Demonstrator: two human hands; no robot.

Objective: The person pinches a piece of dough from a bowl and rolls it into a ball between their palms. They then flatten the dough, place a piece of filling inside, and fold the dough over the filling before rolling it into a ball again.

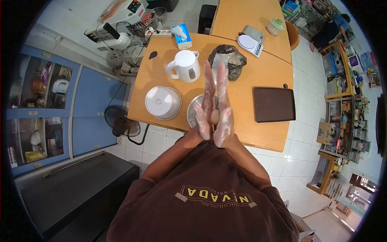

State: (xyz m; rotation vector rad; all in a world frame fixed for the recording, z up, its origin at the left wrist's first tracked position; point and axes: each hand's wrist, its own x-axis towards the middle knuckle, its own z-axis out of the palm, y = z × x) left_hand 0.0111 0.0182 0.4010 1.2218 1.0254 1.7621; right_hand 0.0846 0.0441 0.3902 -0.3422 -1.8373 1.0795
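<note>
Both hands wear clear plastic gloves and are raised over the table's near edge, palms facing with fingers stretched out. Between the palms sits a small brownish ball [215, 116], which looks like dough. My left hand [206, 103] presses it from one side and my right hand [222, 103] from the other. Partly hidden behind them is a metal bowl [192, 111]; its contents are mostly covered. Beyond the fingertips lies a black plastic bag [238, 60], opened, with something pale inside.
On the wooden table [238, 135] stand a white lidded tub [161, 103], a white electric kettle [186, 66], a tissue box [182, 37], a digital scale [250, 43] and a dark tray [274, 105]. A fan [121, 121] is at left. Another person [332, 32] bends at far right.
</note>
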